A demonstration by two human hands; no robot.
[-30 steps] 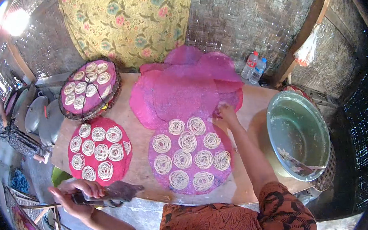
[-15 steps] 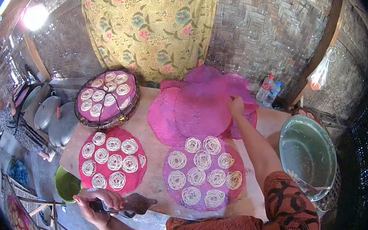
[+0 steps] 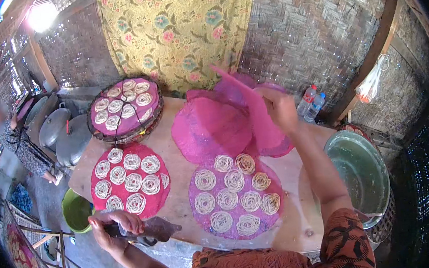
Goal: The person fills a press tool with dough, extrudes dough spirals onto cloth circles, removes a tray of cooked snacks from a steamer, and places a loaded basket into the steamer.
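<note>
My right hand (image 3: 279,109) grips a pink mesh sheet (image 3: 261,117), raised and tilted on edge above other pink sheets (image 3: 209,129) at the back of the table. My left hand (image 3: 116,229) is wrapped round a dark, pointed piping bag (image 3: 156,229) near the front edge. Noodle-like coils lie on a purple round sheet (image 3: 236,193) in front of me and on a red round sheet (image 3: 140,158) to the left. The red sheet's near edge is close to the bag.
A round tray (image 3: 94,131) with more coils stands back left. At the right is a large green basin (image 3: 358,172); two bottles (image 3: 314,107) stand behind it. A green bowl (image 3: 76,210) sits below the left edge. Another person (image 3: 16,146) stands far left.
My right hand has risen and lifted the pink sheet up off the stack, turning it on edge. My left hand still holds the bag. The other person stays at the left.
</note>
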